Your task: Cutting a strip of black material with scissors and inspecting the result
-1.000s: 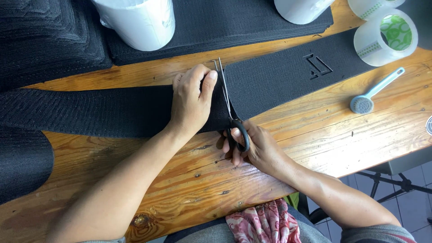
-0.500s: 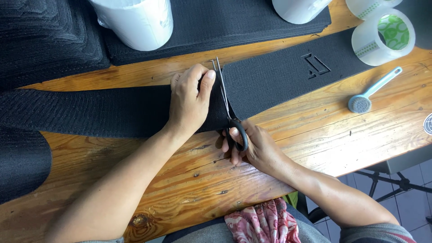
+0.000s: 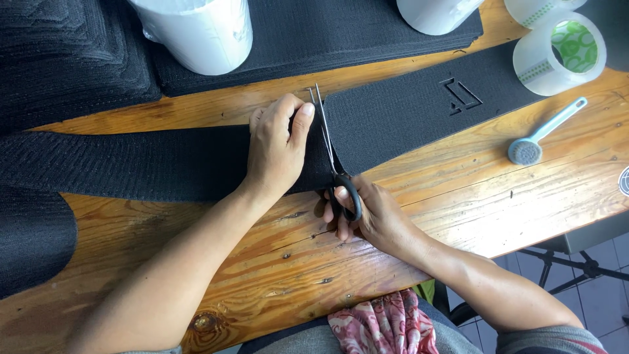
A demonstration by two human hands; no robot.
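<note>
Scarcely shifted, right hand (image 3: pixel 373 213) grips black-handled scissors (image 3: pixel 334 157) across ribbed black strip (image 3: pixel 164 164); left hand (image 3: pixel 275 147) presses flat.

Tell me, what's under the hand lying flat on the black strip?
Under the left hand lies the black woven strip, on the wooden table. The cloth beneath the palm is hidden.

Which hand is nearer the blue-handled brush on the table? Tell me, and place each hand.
Right. The right hand works the scissors left of the blue-handled brush, with bare table between. The left hand presses the black strip farther left, beyond the scissors.
</note>
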